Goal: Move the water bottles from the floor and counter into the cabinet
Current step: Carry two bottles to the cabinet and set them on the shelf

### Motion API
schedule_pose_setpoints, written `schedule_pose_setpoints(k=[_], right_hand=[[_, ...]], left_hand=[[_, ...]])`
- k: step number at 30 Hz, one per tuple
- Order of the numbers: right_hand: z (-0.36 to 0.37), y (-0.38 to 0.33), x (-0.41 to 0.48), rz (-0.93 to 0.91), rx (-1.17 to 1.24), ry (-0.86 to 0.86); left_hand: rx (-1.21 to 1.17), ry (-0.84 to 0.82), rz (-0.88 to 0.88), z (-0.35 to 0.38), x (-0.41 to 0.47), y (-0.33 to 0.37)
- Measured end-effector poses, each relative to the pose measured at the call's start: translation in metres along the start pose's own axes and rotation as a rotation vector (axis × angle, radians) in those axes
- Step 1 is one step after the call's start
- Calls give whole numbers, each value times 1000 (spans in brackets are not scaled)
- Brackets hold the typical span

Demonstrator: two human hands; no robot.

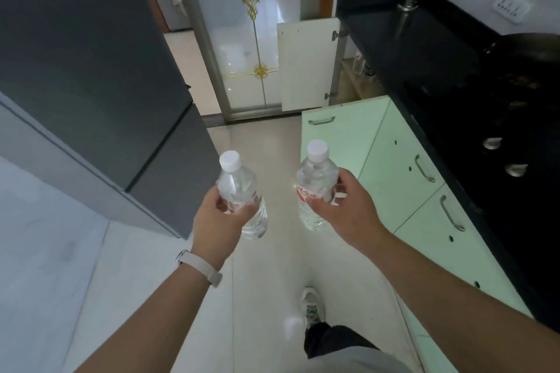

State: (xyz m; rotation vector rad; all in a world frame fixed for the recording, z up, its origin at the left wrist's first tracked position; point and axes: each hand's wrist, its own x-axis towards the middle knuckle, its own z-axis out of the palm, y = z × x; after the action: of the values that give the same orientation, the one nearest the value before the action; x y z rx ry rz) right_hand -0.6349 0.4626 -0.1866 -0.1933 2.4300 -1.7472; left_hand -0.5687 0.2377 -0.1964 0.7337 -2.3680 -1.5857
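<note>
Bottles [239, 194] in both hands [216, 218], open cabinet door [306, 65] ahead.

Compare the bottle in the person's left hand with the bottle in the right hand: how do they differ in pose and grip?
The left-hand bottle leans toward the camera's left; the right-hand bottle stands nearer upright. The left hand wraps its bottle from the left, the right hand from the right. The right-hand bottle is nearer the green cabinets. Both are clear, white-capped, red-labelled and held off the floor.

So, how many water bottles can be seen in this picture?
2 clearly: one bottle in the left hand, one bottle in the right hand. Possibly another, blurred, inside the open cabinet.
</note>
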Motion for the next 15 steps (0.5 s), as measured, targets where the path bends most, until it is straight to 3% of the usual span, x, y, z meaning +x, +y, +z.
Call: schedule_pose_setpoints(k=[15], right_hand=[[-21, -15, 216, -20, -35, 1]], left_hand=[[3, 7, 29, 59, 188, 80]])
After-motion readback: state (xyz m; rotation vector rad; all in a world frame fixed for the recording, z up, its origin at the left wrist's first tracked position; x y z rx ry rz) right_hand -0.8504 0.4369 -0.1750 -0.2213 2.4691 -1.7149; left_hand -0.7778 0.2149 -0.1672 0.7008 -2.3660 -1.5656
